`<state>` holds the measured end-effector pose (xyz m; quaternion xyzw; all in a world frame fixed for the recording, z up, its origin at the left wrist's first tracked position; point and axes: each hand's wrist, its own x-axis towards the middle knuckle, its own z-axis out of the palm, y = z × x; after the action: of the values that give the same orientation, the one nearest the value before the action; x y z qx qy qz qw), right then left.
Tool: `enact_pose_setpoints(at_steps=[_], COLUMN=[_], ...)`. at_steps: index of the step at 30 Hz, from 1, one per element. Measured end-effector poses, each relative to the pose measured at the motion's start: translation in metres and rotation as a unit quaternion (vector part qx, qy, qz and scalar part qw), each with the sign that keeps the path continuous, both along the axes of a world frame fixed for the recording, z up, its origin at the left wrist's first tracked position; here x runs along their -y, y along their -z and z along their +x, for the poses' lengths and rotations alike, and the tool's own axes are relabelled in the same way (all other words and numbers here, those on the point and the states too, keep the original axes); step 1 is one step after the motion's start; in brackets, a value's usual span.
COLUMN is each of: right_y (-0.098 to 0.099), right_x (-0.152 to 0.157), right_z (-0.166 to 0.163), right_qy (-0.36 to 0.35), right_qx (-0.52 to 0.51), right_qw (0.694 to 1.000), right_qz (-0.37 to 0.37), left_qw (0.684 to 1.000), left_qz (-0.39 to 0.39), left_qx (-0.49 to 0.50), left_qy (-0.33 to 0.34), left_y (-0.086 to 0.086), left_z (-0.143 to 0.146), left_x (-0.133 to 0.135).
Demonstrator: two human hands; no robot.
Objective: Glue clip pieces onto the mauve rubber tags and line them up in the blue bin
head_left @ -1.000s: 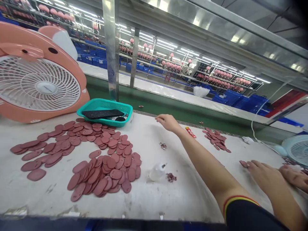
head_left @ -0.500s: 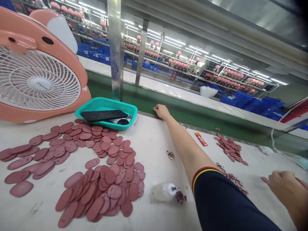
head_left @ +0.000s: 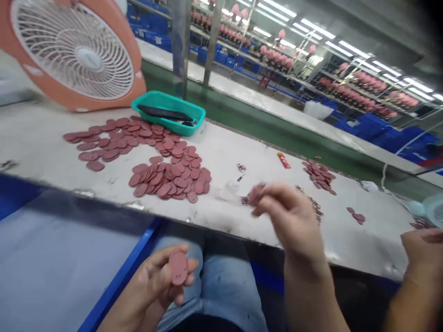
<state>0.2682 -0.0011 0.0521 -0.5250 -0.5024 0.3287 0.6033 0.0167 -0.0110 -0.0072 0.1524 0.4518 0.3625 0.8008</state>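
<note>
My left hand is low over my lap, its fingers closed round one dark pink oval piece. Raised in front of the table's near edge, my right hand is smeared by motion and seems to pinch another pink oval piece at its fingertips. Two heaps of the same pink oval pieces lie on the white table ahead of me. A small clear bottle lies on the table just left of my right hand.
A teal basket holding a dark flat object stands at the back, beside a pink fan. A smaller heap of pieces and a red tube lie at right. Another person's hand is at the far right. A green conveyor runs behind.
My left arm has come back from the table's far edge to my lap and now holds an oval piece. My right hand has lifted off the table. The view has dropped and pulled back.
</note>
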Motion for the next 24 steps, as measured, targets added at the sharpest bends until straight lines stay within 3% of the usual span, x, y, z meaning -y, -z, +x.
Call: enact_pose_setpoints(at_steps=[3, 6, 14, 24], right_y=[0.022, 0.03, 0.027, 0.025], right_x=[0.042, 0.056, 0.065, 0.067], right_z=[-0.052, -0.074, -0.074, -0.067], right_qy=[-0.107, -0.115, -0.144, -0.181], right_qx=[0.011, 0.031, 0.079, 0.138], right_qw=[0.993, 0.992, 0.986, 0.974], right_qz=[-0.048, -0.036, -0.016, 0.003], left_qw=[0.999, 0.997, 0.99, 0.991], left_qz=[0.013, 0.044, 0.079, 0.043], left_qx=[0.016, 0.032, 0.054, 0.079], left_qy=[0.031, 0.055, 0.099, 0.098], left_y=[-0.007, -0.006, 0.0, 0.0], left_z=[0.003, -0.001, -0.008, -0.006], left_x=[0.012, 0.021, 0.031, 0.033])
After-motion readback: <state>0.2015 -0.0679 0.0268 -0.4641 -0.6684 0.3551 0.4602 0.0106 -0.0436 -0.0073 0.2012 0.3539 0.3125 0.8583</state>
